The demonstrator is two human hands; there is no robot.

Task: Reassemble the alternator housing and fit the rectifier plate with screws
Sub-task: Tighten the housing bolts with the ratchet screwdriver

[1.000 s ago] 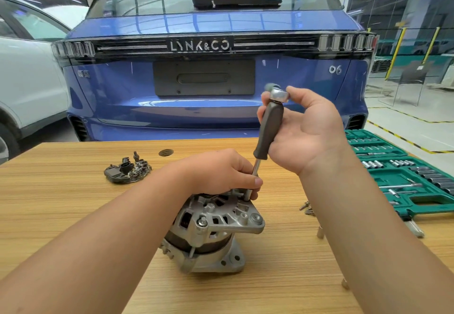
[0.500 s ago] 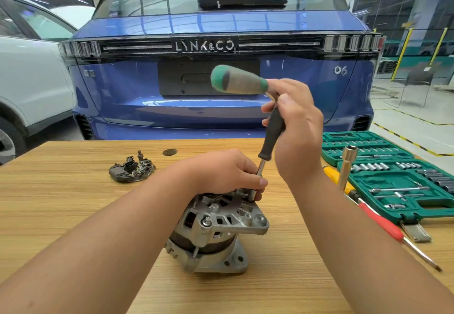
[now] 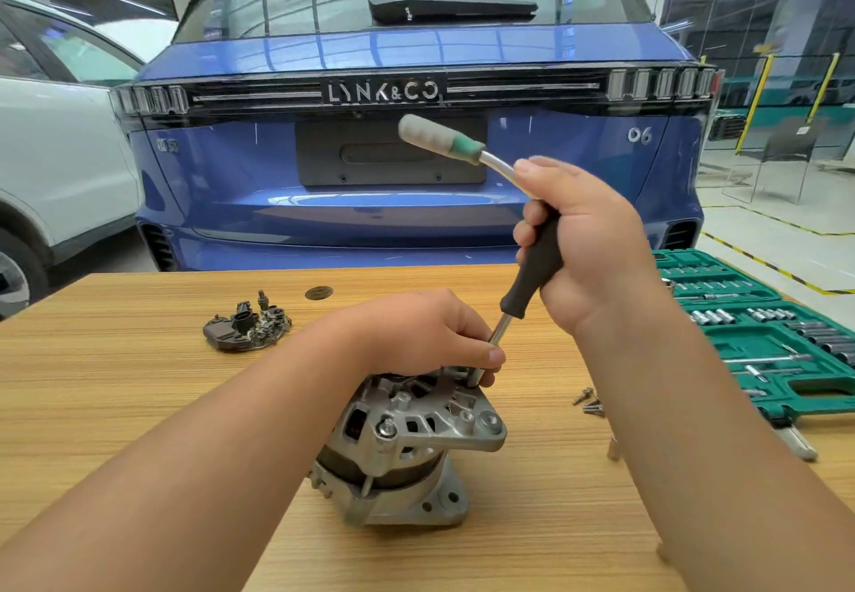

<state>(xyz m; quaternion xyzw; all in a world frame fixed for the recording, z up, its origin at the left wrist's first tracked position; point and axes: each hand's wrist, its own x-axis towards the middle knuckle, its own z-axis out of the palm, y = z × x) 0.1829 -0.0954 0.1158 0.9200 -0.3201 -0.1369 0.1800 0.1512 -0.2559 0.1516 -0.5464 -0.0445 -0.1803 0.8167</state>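
Two cars fill the background beyond our wooden table (image 3: 139, 406): a blue car (image 3: 416, 202) straight ahead with its tailgate facing us, and a white car (image 3: 55, 165) at the far left. On the right side of the table an open green socket set case (image 3: 763, 327) holds rows of sockets and bits. A few loose screws (image 3: 588, 401) lie on the bare wood between that case and the alternator, partly behind our right forearm. Toward the far left of the table sits the dark rectifier plate (image 3: 247, 327), well apart from the housing, with a small dark disc (image 3: 319, 292) just beyond it.

The alternator housing (image 3: 407, 448) stands near the table's middle, close in front of us. Our left hand (image 3: 416, 332) rests on its top, covering much of the upper face, with thumb and fingers curled and pinching the metal shaft low down where the tip meets the housing. Our right hand (image 3: 587, 244) is wrapped tightly around the black handle of the socket driver (image 3: 532, 267), which slants down and to the left into the top of the housing. A ratchet handle (image 3: 444, 138) with a grey-and-green grip sticks out from the top of that same fist, pointing up and left.
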